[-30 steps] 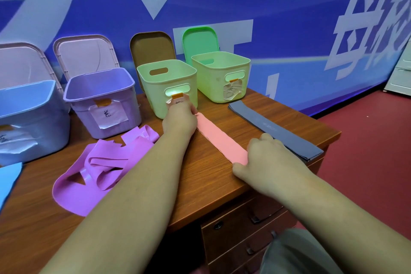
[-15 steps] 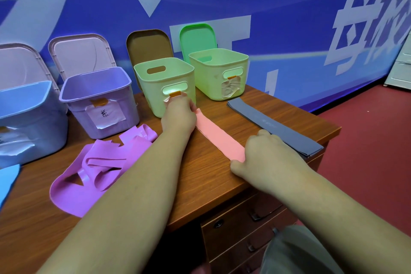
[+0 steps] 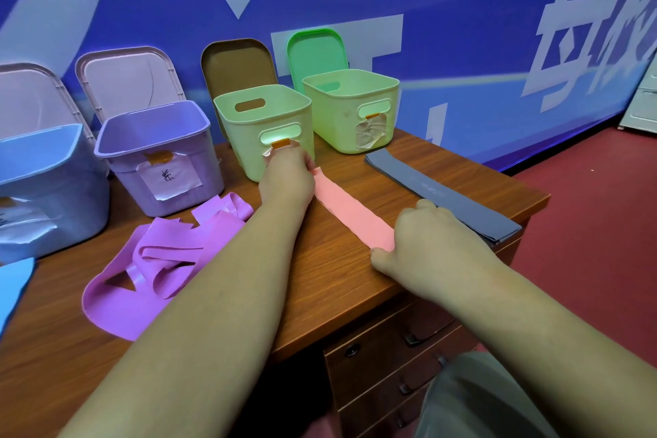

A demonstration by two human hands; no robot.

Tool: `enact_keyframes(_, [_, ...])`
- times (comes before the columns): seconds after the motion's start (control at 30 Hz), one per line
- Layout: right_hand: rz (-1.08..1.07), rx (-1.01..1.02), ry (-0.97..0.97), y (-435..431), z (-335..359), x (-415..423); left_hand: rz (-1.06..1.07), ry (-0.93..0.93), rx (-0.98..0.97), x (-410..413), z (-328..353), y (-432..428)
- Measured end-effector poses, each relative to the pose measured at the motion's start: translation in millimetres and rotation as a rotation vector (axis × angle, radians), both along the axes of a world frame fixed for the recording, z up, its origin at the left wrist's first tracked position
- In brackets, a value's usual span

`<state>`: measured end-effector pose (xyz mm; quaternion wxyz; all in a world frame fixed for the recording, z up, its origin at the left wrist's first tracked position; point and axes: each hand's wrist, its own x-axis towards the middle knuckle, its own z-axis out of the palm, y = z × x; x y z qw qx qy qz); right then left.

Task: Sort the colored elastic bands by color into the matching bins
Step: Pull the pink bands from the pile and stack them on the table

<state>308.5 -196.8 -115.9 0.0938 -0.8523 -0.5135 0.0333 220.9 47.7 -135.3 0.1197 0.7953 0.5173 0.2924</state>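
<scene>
Pink band flat on desk: left hand pinches far end beside green bin; right hand grips near end by desk edge.

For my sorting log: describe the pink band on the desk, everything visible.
The pink band is a flat, salmon-pink strip of smooth, matte, rubbery-looking material, wide and thin. It lies pulled out straight on the wooden desk, running diagonally from near the front of a pale green bin toward the desk's front edge. The left hand grips its far end and the right hand grips its near end, hiding both ends. A grey band lies beside it, apart.
</scene>
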Motion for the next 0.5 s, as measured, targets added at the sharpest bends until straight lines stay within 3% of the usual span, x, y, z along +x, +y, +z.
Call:
enact_keyframes(0.2, [-0.007,-0.025,0.025,0.8,3.4,-1.9,-0.003,-0.055,0.055,-5.2,9.3,-12.2])
enact_keyframes(0.37, [0.011,0.001,0.036,1.9,8.5,-5.2,-0.050,-0.235,0.073,-15.4,48.9,-23.3])
enact_keyframes(0.5, [0.090,0.111,0.056,8.6,17.0,-16.3,-0.178,-0.192,-0.079,-42.2,88.1,-38.2])
